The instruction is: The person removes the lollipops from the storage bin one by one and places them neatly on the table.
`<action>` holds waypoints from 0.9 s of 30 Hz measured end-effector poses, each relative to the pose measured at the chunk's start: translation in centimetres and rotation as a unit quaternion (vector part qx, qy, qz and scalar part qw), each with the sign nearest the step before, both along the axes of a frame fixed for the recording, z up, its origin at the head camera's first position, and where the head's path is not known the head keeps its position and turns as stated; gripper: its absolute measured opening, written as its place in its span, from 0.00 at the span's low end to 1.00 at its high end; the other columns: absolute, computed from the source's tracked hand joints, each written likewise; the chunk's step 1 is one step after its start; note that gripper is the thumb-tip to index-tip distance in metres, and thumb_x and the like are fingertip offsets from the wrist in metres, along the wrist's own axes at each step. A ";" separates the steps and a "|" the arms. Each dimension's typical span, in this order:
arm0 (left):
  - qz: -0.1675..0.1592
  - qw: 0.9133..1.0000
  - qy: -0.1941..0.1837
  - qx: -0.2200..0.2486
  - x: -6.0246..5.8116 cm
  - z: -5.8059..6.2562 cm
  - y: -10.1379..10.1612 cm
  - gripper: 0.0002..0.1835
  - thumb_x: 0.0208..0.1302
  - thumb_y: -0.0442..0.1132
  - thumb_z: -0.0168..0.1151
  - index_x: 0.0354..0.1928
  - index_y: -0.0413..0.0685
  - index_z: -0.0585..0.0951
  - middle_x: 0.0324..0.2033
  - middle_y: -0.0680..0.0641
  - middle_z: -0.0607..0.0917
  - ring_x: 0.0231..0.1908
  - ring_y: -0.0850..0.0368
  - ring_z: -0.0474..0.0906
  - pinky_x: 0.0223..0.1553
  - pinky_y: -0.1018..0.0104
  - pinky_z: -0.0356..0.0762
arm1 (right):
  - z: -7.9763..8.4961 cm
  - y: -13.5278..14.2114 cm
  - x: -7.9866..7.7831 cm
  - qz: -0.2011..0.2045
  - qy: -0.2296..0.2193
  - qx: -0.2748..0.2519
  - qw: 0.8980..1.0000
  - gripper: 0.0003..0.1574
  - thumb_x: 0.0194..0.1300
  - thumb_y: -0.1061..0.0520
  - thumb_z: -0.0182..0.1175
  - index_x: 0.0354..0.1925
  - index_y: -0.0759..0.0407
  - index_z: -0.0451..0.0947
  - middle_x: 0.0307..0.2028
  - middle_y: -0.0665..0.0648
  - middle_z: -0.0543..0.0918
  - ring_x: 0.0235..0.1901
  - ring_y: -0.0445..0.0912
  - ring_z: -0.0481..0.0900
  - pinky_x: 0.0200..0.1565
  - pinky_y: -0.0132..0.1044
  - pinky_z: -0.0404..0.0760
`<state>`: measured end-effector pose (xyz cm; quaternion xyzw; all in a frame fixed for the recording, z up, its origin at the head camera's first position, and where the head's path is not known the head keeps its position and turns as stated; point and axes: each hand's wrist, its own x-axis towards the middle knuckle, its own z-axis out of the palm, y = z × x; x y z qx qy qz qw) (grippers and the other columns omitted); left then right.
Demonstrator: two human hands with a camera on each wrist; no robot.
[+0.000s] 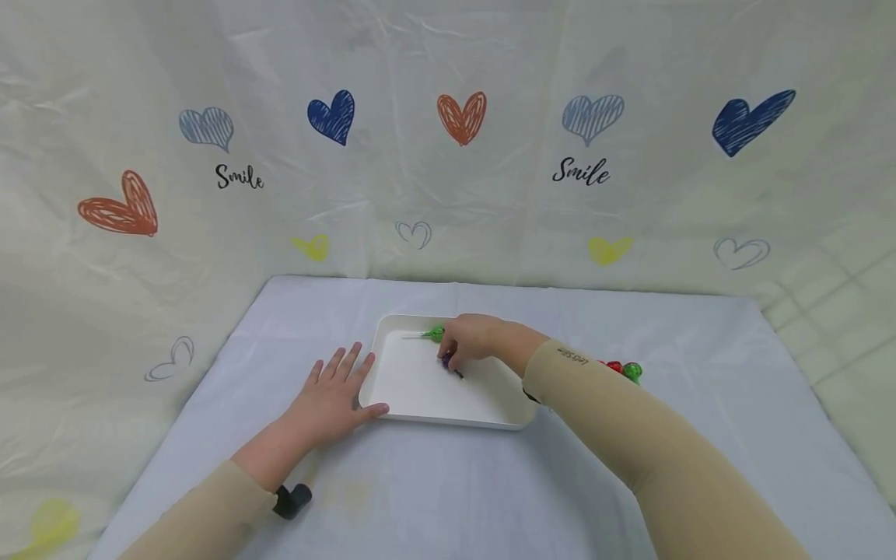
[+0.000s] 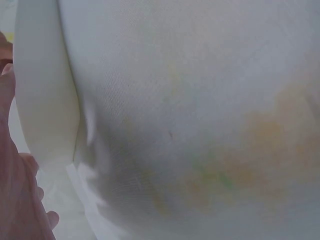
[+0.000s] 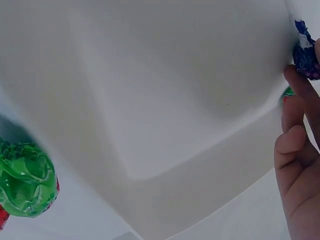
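Observation:
A white rectangular tray (image 1: 420, 393) lies on the cloth in front of me. My left hand (image 1: 329, 404) rests at its left rim, fingers spread and straight, thumb along the near corner. Over the tray's right half, my right hand (image 1: 476, 336) pinches a lollipop in a dark purple-blue wrapper (image 3: 305, 59) between thumb and fingers, close over the tray floor. Its short stick end points toward the near right. Just beyond those fingers, a green-wrapped lollipop (image 1: 436, 334) lies in the tray with its pale stick to the left.
Right of the tray, partly behind my right sleeve, lie a red-wrapped sweet (image 1: 615, 365) and a green-wrapped one (image 1: 632, 370) on the white tablecloth (image 1: 448, 490). A black wrist device (image 1: 292, 500) sits at my left cuff. Behind the table hangs a heart-printed curtain (image 1: 518, 202).

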<state>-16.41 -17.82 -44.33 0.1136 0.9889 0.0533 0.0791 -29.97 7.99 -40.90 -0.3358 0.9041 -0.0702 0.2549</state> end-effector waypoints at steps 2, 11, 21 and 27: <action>0.000 1.000 -0.002 -0.001 0.1 0.0 0.1 0.55 0.60 0.76 0.51 0.79 0.49 0.52 0.78 0.41 0.45 0.76 0.37 0.39 0.72 0.35 0.37 | 0.0 0.2 0.0 -0.002 0.001 0.003 1.000 0.16 0.61 0.50 0.72 0.48 0.42 0.87 0.39 0.39 0.82 0.42 0.36 0.76 0.54 0.35 0.75; -0.004 1.000 -0.001 0.005 0.2 0.2 0.3 0.54 0.61 0.73 0.54 0.78 0.47 0.52 0.78 0.40 0.45 0.76 0.36 0.40 0.71 0.34 0.38 | 0.8 0.8 0.0 -0.017 -0.017 -0.034 0.999 0.16 0.61 0.49 0.71 0.48 0.44 0.88 0.39 0.39 0.84 0.45 0.38 0.77 0.56 0.38 0.76; -0.005 1.000 0.004 0.000 0.0 -0.1 -0.1 0.54 0.61 0.74 0.52 0.79 0.48 0.52 0.78 0.40 0.45 0.76 0.37 0.39 0.71 0.34 0.38 | 1.9 2.5 -0.3 -0.033 -0.018 -0.083 0.996 0.19 0.61 0.50 0.71 0.51 0.47 0.87 0.40 0.39 0.86 0.45 0.39 0.78 0.51 0.37 0.78; -0.007 1.000 0.005 0.002 0.1 0.0 0.0 0.54 0.61 0.75 0.53 0.78 0.48 0.52 0.78 0.40 0.45 0.76 0.36 0.40 0.71 0.34 0.38 | 3.0 4.0 0.0 -0.048 -0.002 -0.095 0.994 0.21 0.61 0.49 0.71 0.54 0.46 0.86 0.40 0.40 0.86 0.45 0.39 0.79 0.50 0.38 0.78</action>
